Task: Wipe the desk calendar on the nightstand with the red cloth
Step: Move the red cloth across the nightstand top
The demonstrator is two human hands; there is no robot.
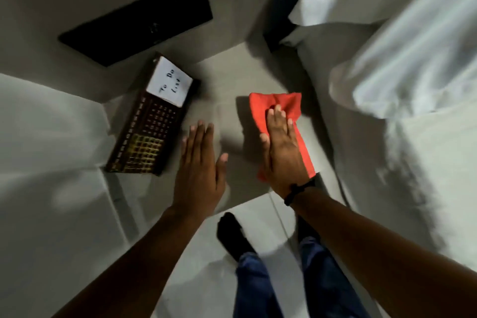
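We've got the right hand [280, 147] flat, fingers together, palm down on the red cloth [282, 121], which lies on the nightstand [232, 80] top, right of centre. Left hand [200, 162] open and flat, fingers extended, holding nothing, just beside the desk calendar [152, 121]. Calendar sits at the nightstand's left edge, a white "To Do List" note [169, 85] on its far end. Cloth and calendar well apart. Black wristband [298, 190] on right wrist.

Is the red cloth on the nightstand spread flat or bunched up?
Mostly flat: the red fabric cloth lies spread on the grey nightstand top, pressed under the right hand.
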